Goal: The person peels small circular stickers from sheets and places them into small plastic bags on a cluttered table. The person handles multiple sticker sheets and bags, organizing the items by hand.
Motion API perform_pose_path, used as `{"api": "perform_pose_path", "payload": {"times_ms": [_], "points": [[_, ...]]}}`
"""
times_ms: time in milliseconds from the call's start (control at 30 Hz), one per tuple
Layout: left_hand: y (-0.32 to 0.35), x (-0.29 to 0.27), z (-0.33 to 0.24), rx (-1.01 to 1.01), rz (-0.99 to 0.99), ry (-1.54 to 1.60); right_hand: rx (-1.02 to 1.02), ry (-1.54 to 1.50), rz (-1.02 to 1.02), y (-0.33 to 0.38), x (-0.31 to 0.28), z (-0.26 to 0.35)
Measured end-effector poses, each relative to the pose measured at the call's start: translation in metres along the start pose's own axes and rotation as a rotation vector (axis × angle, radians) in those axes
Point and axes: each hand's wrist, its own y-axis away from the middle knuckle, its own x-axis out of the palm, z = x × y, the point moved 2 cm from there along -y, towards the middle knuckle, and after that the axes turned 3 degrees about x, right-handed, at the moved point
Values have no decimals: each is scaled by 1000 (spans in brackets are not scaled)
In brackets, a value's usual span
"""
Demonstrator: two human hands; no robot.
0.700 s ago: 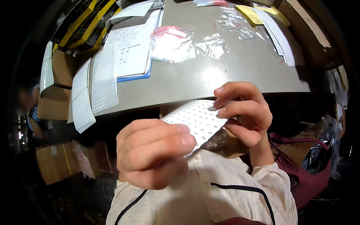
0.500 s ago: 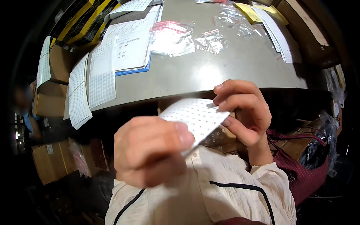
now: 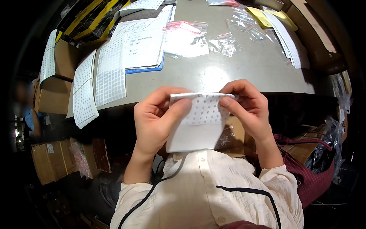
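Note:
Both my hands hold a white label sheet, bent over near the desk's front edge. Rows of small dark printed marks cover its upper part, and a plain white part hangs below. My left hand pinches the left side, thumb on the face and fingers behind. My right hand pinches the upper right corner between thumb and fingers. Below the sheet, partly hidden by it, an open cardboard box contains clear bags with small ring-shaped pieces.
On the grey desk lie red-edged zip bags, more small clear bags and papers on a blue folder. Label sheets overhang the left edge. A maroon striped bag hangs at right; cartons stand at lower left.
My left hand has moved from a blurred position in front of the sheet to its left side. The sheet is now upright and bent, showing a plain part. My right hand still grips its right end.

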Motion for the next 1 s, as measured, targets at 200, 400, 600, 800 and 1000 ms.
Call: {"api": "perform_pose_path", "payload": {"times_ms": [200, 400, 600, 800, 1000], "points": [[-10, 2, 9, 233, -77, -329, -419, 705, -85, -24, 3, 19], [-17, -1, 12, 198, -70, -325, -568, 863, -30, -35, 5, 20], [-29, -2, 16, 188, -86, -219, -623, 1004, 27, -40, 5, 19], [-52, -13, 20, 131, -114, -208, -469, 806, 227, -58, -10, 30], [-62, -29, 29, 45, -75, -145, 113, 743, 267, -138, -60, 24]]}}
